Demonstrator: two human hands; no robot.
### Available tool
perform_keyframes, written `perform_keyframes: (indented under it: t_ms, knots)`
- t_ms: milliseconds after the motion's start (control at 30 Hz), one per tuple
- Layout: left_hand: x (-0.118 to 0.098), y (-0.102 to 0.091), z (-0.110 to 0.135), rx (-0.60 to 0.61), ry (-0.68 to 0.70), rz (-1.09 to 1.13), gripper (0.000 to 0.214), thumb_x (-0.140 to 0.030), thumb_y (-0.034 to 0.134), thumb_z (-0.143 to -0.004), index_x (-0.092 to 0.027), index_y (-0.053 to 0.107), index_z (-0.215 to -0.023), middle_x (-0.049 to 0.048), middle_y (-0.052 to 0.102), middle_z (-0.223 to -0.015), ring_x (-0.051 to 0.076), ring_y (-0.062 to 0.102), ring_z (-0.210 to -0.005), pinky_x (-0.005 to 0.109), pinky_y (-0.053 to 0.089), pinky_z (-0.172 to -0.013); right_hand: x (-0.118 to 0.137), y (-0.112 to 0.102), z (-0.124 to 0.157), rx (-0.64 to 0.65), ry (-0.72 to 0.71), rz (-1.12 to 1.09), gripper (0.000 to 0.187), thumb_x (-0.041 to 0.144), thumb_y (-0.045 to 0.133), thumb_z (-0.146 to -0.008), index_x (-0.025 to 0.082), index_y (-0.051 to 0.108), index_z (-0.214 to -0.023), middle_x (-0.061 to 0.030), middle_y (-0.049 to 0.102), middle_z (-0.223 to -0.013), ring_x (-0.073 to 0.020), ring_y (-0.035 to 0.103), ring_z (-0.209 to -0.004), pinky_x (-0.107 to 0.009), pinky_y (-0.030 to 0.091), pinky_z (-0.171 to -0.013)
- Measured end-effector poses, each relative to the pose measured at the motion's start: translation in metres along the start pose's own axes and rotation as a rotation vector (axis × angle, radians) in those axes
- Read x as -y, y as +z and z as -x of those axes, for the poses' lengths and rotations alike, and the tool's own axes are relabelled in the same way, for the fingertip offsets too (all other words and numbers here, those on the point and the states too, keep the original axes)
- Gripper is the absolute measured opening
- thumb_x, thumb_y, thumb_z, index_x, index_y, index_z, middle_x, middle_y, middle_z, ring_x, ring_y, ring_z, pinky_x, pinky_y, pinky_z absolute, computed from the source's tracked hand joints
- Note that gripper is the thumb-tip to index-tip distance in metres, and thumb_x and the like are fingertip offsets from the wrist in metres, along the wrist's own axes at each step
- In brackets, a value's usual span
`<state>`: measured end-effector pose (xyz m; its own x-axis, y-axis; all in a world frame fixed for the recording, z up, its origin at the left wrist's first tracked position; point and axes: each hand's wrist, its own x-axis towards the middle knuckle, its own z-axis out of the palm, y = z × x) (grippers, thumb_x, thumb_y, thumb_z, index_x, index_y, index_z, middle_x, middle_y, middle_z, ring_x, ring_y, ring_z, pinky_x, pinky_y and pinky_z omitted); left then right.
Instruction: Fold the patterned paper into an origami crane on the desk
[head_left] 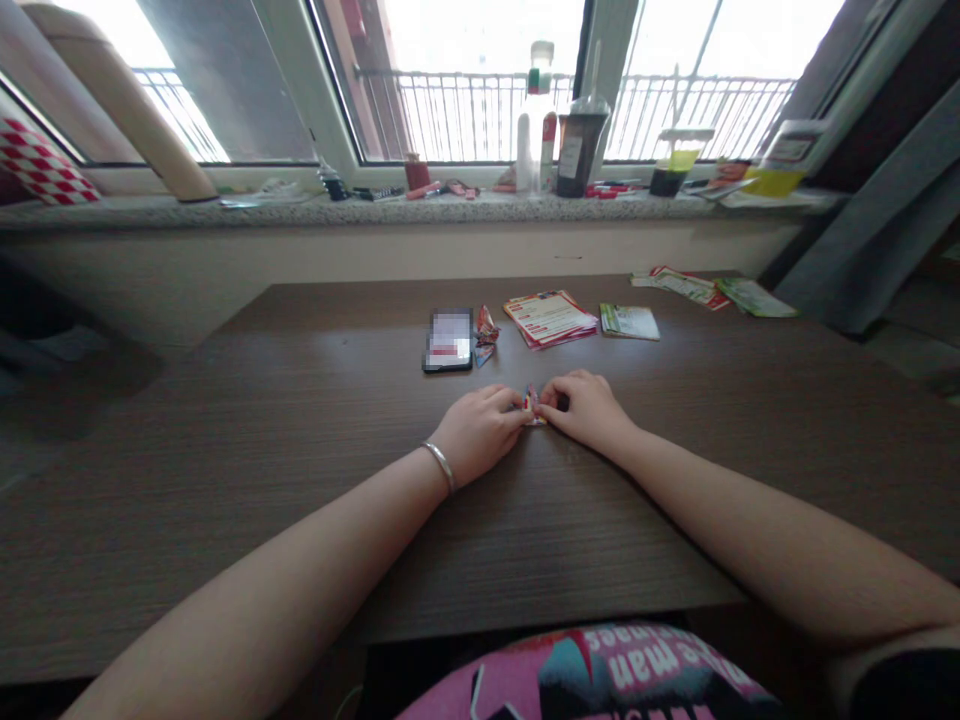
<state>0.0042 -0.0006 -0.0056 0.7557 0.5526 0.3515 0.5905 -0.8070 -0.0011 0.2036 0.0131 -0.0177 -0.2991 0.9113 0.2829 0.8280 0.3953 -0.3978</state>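
My left hand (480, 430) and my right hand (586, 408) meet at the middle of the dark wooden table (300, 450). Both pinch a small folded piece of colourful paper (532, 405) between their fingertips, pressed down on the tabletop. Most of the paper is hidden by my fingers. A silver bangle (440, 465) circles my left wrist.
Beyond my hands lie a phone (448, 340), a small folded paper figure (486, 335), a stack of red-and-white leaflets (550, 318), a greenish leaflet (629, 321) and more flyers (712, 288) at the far right. The windowsill (420, 208) holds bottles, cups and clutter.
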Motion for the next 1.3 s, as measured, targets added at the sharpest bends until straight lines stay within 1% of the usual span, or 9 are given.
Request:
perform_keyframes:
  t_ms: [133, 300, 433, 600, 800, 933, 1033, 1167, 1300]
  knots:
    - [0.000, 0.001, 0.000, -0.005, 0.003, 0.028, 0.024, -0.018, 0.050, -0.085, -0.022, 0.065, -0.103, 0.0074, 0.061, -0.111, 0.020, 0.057, -0.104, 0.037, 0.048, -0.092, -0.003, 0.001, -0.001, 0.003, 0.000, -0.008, 0.014, 0.037, 0.064, -0.075, 0.024, 0.065, -0.072, -0.0002, 0.067, -0.076, -0.0201, 0.054, -0.082, -0.031, 0.032, -0.071]
    - [0.003, 0.003, -0.001, 0.028, 0.022, 0.084, 0.030, -0.014, 0.047, -0.084, -0.021, 0.061, -0.109, 0.0047, 0.064, -0.115, 0.017, 0.057, -0.108, 0.034, 0.044, -0.099, -0.004, 0.003, -0.002, -0.019, 0.041, -0.005, 0.019, 0.042, 0.064, -0.075, 0.024, 0.067, -0.078, -0.0007, 0.067, -0.076, -0.0197, 0.053, -0.081, -0.031, 0.032, -0.070]
    - [0.002, 0.002, -0.001, 0.066, 0.026, 0.086, 0.034, -0.013, 0.046, -0.083, -0.019, 0.057, -0.115, 0.0057, 0.062, -0.120, 0.017, 0.057, -0.111, 0.032, 0.043, -0.100, -0.003, 0.002, -0.001, -0.008, 0.046, 0.005, 0.019, 0.044, 0.064, -0.075, 0.025, 0.068, -0.078, -0.0004, 0.066, -0.076, -0.0197, 0.053, -0.080, -0.030, 0.031, -0.069]
    - [0.000, -0.005, 0.000, 0.109, 0.069, 0.036, 0.037, -0.014, 0.046, -0.082, -0.018, 0.053, -0.119, 0.0081, 0.059, -0.123, 0.019, 0.056, -0.113, 0.035, 0.044, -0.099, -0.004, 0.001, -0.001, 0.003, 0.028, 0.024, 0.019, 0.043, 0.062, -0.076, 0.026, 0.068, -0.082, -0.0010, 0.065, -0.076, -0.0200, 0.052, -0.080, -0.030, 0.031, -0.069]
    - [-0.002, -0.010, 0.002, 0.161, 0.049, 0.004, 0.038, -0.017, 0.046, -0.083, -0.022, 0.053, -0.120, 0.0072, 0.057, -0.125, 0.021, 0.054, -0.115, 0.036, 0.043, -0.097, -0.006, 0.001, -0.001, 0.035, -0.028, -0.012, 0.018, 0.039, 0.057, -0.080, 0.023, 0.066, -0.084, -0.0021, 0.064, -0.077, -0.0194, 0.053, -0.081, -0.032, 0.035, -0.077]
    - [-0.002, -0.010, 0.003, 0.179, 0.028, -0.005, 0.041, -0.018, 0.048, -0.082, -0.025, 0.052, -0.122, 0.0057, 0.056, -0.126, 0.022, 0.053, -0.113, 0.041, 0.039, -0.099, -0.007, 0.001, 0.003, 0.042, -0.069, 0.001, 0.020, 0.036, 0.057, -0.078, 0.021, 0.063, -0.090, -0.0047, 0.063, -0.089, -0.0212, 0.052, -0.090, -0.034, 0.037, -0.084]
    - [-0.003, -0.010, 0.003, 0.185, 0.015, -0.025, 0.044, -0.019, 0.049, -0.081, -0.027, 0.050, -0.124, 0.0056, 0.054, -0.128, 0.022, 0.052, -0.114, 0.044, 0.035, -0.101, -0.006, 0.001, 0.005, 0.047, -0.071, 0.023, 0.021, 0.036, 0.056, -0.079, 0.021, 0.061, -0.093, -0.0055, 0.062, -0.094, -0.0223, 0.052, -0.094, -0.038, 0.036, -0.090]
    - [-0.006, -0.011, 0.003, 0.198, 0.009, -0.046, 0.045, -0.020, 0.050, -0.081, -0.027, 0.049, -0.125, 0.0060, 0.054, -0.127, 0.023, 0.052, -0.114, 0.044, 0.035, -0.101, -0.006, 0.003, 0.006, 0.057, -0.041, 0.057, 0.025, 0.038, 0.057, -0.078, 0.022, 0.059, -0.097, -0.0071, 0.060, -0.102, -0.0256, 0.049, -0.105, -0.051, 0.024, -0.103]
    - [-0.009, -0.012, 0.002, 0.209, 0.003, -0.071, 0.045, -0.018, 0.048, -0.081, -0.027, 0.049, -0.125, 0.0068, 0.055, -0.127, 0.023, 0.053, -0.113, 0.045, 0.035, -0.101, -0.007, 0.004, 0.004, 0.084, -0.025, 0.063, 0.026, 0.039, 0.057, -0.078, 0.023, 0.058, -0.098, -0.0084, 0.056, -0.113, -0.0276, 0.046, -0.112, -0.056, 0.023, -0.102]
